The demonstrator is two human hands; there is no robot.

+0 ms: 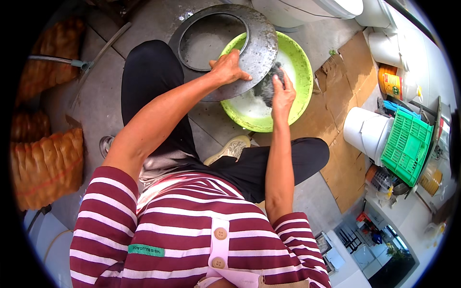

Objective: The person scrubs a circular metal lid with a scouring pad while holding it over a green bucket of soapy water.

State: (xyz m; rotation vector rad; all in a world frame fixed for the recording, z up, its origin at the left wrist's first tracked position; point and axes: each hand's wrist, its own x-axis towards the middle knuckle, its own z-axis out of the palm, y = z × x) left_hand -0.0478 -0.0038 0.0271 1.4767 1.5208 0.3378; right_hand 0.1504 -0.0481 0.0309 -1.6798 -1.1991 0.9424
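A wide grey metal ring [264, 39] with a large round opening is held tilted over the left part of a lime-green plastic basin [305, 72]. My left hand [229, 68] grips it at the inner rim, thumb lying on its flat face. Cloudy, whitish water [252, 109] lies in the basin. Over that water, my right hand [283, 91] holds a dark grey scouring pad [267, 88] close to the ring's right edge. Whether the pad touches the ring cannot be told.
Flattened cardboard [336, 97] lies right of the basin. Beyond it stand a white bucket [363, 129] and a green plastic crate [407, 147]. Large white tubs [299, 14] are at the top. Filled mesh sacks [50, 165] stand on the left, near a metal-and-plastic pole [54, 58].
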